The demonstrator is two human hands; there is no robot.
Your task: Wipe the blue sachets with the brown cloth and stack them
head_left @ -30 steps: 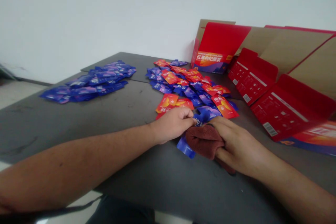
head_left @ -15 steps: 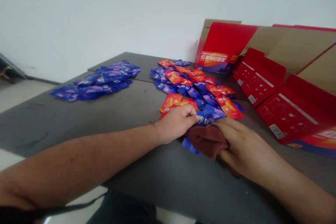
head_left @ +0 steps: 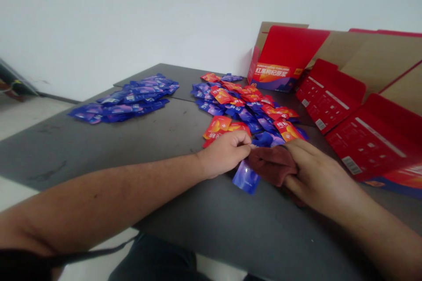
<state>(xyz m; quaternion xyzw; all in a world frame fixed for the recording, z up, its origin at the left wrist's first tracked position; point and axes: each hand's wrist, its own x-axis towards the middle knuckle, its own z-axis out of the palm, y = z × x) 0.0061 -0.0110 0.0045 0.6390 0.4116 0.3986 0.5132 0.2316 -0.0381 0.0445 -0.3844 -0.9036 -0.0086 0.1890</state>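
Observation:
Between finger and thumb, my left hand [head_left: 226, 154] pinches the upper end of a blue sachet [head_left: 246, 178], which hangs just above or on the dark table. My right hand [head_left: 308, 169] grips a folded brown cloth [head_left: 273, 164]. The cloth touches or overlaps the sachet's upper part and hides some of it. Just beyond my hands lies a mixed pile of red and blue sachets [head_left: 245, 114]. A few red-orange sachets [head_left: 216, 126] lie right behind my left hand.
A heap of blue sachets [head_left: 132, 100] lies at the left on the dark table [head_left: 148, 140]. Open red cartons stand along the right: a printed carton [head_left: 273, 74] at the back and a larger carton [head_left: 372, 140] nearer. A pale wall [head_left: 132, 13] rises behind.
The cloth in my right hand has moved right and slightly up, baring more of the blue sachet's lower part. My left hand keeps its pinch. The whole view has shifted slightly.

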